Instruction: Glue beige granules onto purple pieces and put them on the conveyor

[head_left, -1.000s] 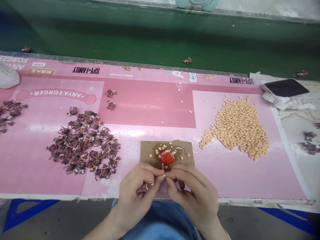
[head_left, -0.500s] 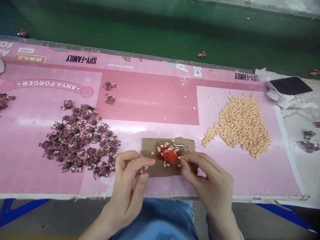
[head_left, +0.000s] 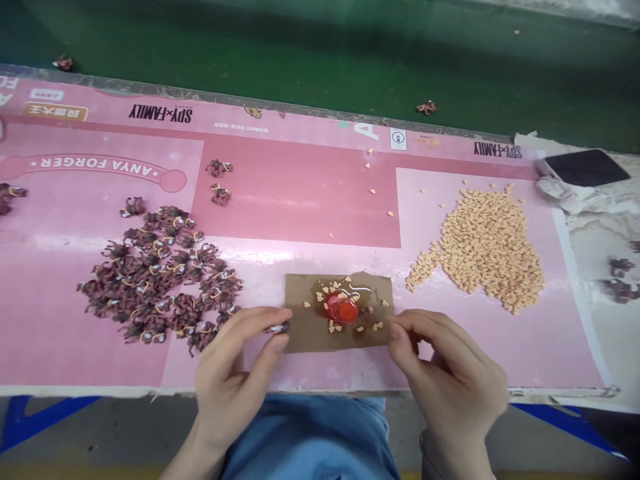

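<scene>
My left hand (head_left: 240, 367) pinches a small dark figurine (head_left: 279, 328) between thumb and fingertips, at the left edge of a brown card (head_left: 300, 340). Its pale patch faces up. On the card lies a red round cap-like piece (head_left: 346, 311) in a glossy clear puddle, with several tan bits (head_left: 336, 287) scattered around it. My right hand (head_left: 445, 367) is at the card's right edge, thumb and forefinger pressed together; whether a tan bit is between them is hidden. Left of my hands spreads a pile of brown-purple figurines (head_left: 160, 273), many with a yellowish band.
A heap of tan pieces (head_left: 490, 247) lies on the right of the pink printed sheet (head_left: 300, 193). Behind the table runs a green belt (head_left: 250, 60) carrying a few figurines (head_left: 427, 107). A dark-screened phone (head_left: 585, 167) rests on crumpled paper at the right.
My right hand has moved right, from beside the red piece to the card's edge. My left hand shifted slightly left and turned the figurine. Figurines on the green belt moved right.
</scene>
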`<action>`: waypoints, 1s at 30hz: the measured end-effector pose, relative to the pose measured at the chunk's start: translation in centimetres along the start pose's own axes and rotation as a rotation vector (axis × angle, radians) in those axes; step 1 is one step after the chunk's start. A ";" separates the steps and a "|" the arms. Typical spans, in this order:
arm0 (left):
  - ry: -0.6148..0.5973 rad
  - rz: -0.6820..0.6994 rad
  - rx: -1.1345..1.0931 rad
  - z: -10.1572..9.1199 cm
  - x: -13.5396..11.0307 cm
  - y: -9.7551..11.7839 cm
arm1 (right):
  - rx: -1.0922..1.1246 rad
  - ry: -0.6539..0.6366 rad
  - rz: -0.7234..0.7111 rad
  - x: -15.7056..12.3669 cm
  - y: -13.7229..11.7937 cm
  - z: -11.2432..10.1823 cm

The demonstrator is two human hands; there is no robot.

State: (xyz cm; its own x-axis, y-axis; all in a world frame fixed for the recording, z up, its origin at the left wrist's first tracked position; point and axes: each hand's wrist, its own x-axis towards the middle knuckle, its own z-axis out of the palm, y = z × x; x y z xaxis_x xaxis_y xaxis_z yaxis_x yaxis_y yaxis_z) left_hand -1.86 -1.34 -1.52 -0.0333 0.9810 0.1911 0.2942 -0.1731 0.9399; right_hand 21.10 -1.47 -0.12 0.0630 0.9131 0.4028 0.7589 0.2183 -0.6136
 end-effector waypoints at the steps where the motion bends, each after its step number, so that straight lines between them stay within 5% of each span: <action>1: 0.052 -0.009 0.007 -0.2 -0.1 -0.1 | 0.016 0.021 0.015 -0.4 0.2 -0.3; 6: 0.188 -0.033 0.000 -1.2 -0.1 -0.5 | 0.070 0.079 0.014 -1.8 0.8 -1.4; 13: 0.294 0.005 0.065 -2.2 -0.2 -0.4 | 0.099 -0.290 -0.419 -2.2 -3.4 2.1; 17: 0.314 0.026 0.052 -3.0 -0.8 -0.5 | 0.044 -0.375 -0.517 -2.0 -4.9 4.4; 26: 0.302 -0.053 0.048 -4.3 -1.8 -0.6 | 0.105 -0.355 -0.525 -2.2 -6.0 4.5; 30: 0.365 -0.098 0.060 -4.5 -2.0 -0.7 | 0.036 -0.135 -0.482 -1.8 -3.2 2.2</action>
State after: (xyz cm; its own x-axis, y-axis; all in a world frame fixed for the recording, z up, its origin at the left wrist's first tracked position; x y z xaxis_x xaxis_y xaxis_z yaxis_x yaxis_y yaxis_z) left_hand -6.25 -3.57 -1.27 -0.3990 0.8950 0.1993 0.3273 -0.0640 0.9427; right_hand 17.16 -3.00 -0.40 -0.3760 0.7412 0.5561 0.6578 0.6362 -0.4032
